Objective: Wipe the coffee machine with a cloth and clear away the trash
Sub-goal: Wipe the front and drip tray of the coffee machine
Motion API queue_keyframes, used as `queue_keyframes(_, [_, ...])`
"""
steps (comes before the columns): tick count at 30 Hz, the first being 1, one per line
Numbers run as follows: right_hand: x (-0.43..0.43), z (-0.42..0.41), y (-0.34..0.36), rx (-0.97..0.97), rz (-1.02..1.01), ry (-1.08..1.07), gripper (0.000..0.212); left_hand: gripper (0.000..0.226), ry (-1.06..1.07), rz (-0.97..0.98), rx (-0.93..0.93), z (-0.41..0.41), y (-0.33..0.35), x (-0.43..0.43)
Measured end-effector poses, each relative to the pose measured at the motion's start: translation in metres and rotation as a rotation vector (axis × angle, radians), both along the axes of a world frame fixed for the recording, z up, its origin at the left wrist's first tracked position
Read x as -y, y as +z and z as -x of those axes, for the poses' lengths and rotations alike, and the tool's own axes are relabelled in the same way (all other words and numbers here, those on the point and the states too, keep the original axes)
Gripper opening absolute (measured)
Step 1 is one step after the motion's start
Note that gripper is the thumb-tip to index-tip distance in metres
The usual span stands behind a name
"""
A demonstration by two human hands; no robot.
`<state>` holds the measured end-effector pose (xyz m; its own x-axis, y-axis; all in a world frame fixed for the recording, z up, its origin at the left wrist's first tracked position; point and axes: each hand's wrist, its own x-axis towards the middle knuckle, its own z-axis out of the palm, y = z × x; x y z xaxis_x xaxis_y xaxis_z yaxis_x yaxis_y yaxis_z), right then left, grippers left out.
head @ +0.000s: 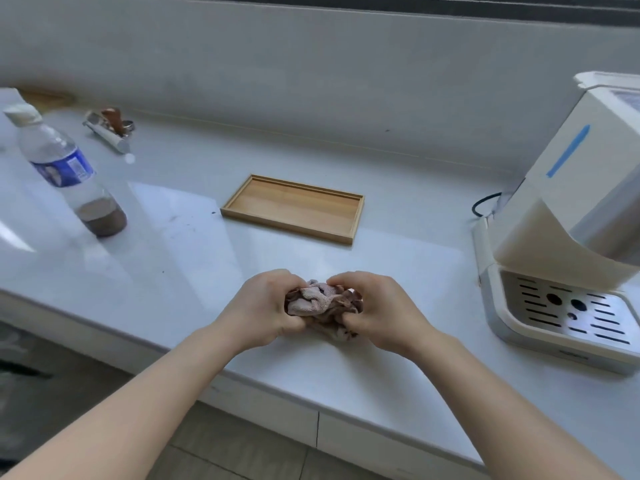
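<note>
Head view: cloth (pixel 322 303) over pale countertop (pixel 173 289), coffee machine (pixel 571 202) right, grey wall (pixel 311 81) behind.

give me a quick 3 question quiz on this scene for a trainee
1. True or false: the tray is empty.
2. What do the left hand and right hand grip together? A) a sponge B) the cloth C) a cup
3. Fill in: the machine stands on the person's ___ side.

Key: 1 true; 2 B; 3 right
</note>
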<state>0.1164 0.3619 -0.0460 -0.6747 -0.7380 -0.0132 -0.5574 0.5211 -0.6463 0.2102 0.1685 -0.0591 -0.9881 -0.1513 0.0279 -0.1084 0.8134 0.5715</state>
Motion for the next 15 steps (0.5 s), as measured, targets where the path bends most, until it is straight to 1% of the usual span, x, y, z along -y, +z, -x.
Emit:
queue_keyframes(5, [0.0, 0.002, -0.007, -0.023, -0.027, 0.025, 0.055, 0.04, -0.035, 0.035, -0.007, 0.002, -0.006, 0.006])
queue_keyframes(10, [0.001, 0.002, -0.012, -0.083, -0.047, 0.072, 0.051, 0.037, -0.052, 0.123, -0.027, 0.003, -0.011, 0.001])
queue_keyframes(13, [0.001, 0.004, -0.016, -0.113, -0.062, 0.075, 0.055, 0.039, -0.045, 0.162, -0.028, 0.002, -0.011, -0.003])
queue_keyframes(15, [0.0, 0.004, -0.017, -0.126, -0.085, 0.078, 0.059, 0.047, -0.033, 0.175, -0.008, 0.001, -0.008, -0.006])
